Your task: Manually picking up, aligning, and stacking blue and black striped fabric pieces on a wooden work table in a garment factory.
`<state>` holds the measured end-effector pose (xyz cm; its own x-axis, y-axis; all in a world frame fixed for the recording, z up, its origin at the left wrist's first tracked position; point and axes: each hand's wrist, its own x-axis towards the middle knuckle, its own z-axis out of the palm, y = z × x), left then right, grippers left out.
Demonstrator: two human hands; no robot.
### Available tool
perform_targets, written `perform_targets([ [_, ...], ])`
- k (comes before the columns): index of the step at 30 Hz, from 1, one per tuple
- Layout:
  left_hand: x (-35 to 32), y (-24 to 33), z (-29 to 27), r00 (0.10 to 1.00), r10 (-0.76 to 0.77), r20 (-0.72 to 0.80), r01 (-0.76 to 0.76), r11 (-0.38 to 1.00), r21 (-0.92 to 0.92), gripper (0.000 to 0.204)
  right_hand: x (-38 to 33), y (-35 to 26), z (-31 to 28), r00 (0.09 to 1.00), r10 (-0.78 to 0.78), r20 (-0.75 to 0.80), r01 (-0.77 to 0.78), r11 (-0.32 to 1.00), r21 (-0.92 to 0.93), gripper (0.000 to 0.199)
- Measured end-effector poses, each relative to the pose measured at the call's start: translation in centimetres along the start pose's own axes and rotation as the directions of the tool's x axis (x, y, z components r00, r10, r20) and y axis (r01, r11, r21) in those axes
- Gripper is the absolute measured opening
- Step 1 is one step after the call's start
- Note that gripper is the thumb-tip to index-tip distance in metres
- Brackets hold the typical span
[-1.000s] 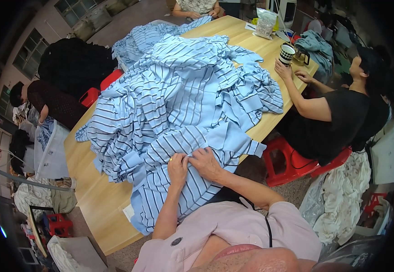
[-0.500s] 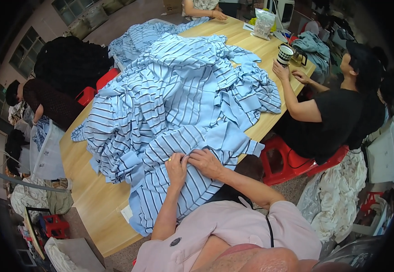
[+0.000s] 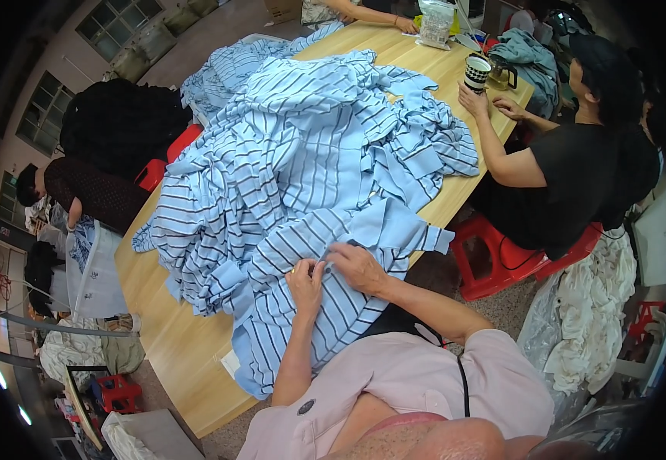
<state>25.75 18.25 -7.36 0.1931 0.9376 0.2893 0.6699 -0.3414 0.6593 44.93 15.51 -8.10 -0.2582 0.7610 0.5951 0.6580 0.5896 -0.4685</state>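
A light-blue shirt with dark stripes (image 3: 287,326) lies across the near edge of the table, partly hanging over it toward me. My left hand (image 3: 305,285) is closed, pinching its fabric between thumb and fingers; a ring shows on one finger. Beside it, my right hand (image 3: 357,268) grips the same shirt with bent fingers, its fingertips partly hidden. Small dark spots show on the cloth between the hands. Just beyond rises a large heap of matching striped garments (image 3: 302,146).
The wooden table (image 3: 183,368) carries the heap. At right a seated person in black (image 3: 555,165) holds a patterned cup (image 3: 477,73), near a glass pot (image 3: 503,75). A clear bag (image 3: 436,24) stands at the far end. Red stools (image 3: 494,261) and piled white cloth (image 3: 590,330) flank the table.
My right hand has shifted slightly along the shirt, its fingers lifting a little apart from my left hand, which keeps its pinch. The whole view has turned slightly.
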Motion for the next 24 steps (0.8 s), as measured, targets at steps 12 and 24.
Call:
perform_targets([
  [12, -0.2, 0.3, 0.0, 0.983, 0.178, 0.039, -0.181, 0.980, 0.084, 0.012, 0.7, -0.3, -0.8, 0.953, 0.289, -0.091, -0.280, 0.954, 0.105, 0.012],
  [24, -0.5, 0.1, -0.9, 0.987, 0.143, 0.077, -0.138, 0.989, -0.061, 0.014, 0.7, -0.3, -1.1, 0.945, 0.320, 0.068, -0.325, 0.942, 0.084, 0.026],
])
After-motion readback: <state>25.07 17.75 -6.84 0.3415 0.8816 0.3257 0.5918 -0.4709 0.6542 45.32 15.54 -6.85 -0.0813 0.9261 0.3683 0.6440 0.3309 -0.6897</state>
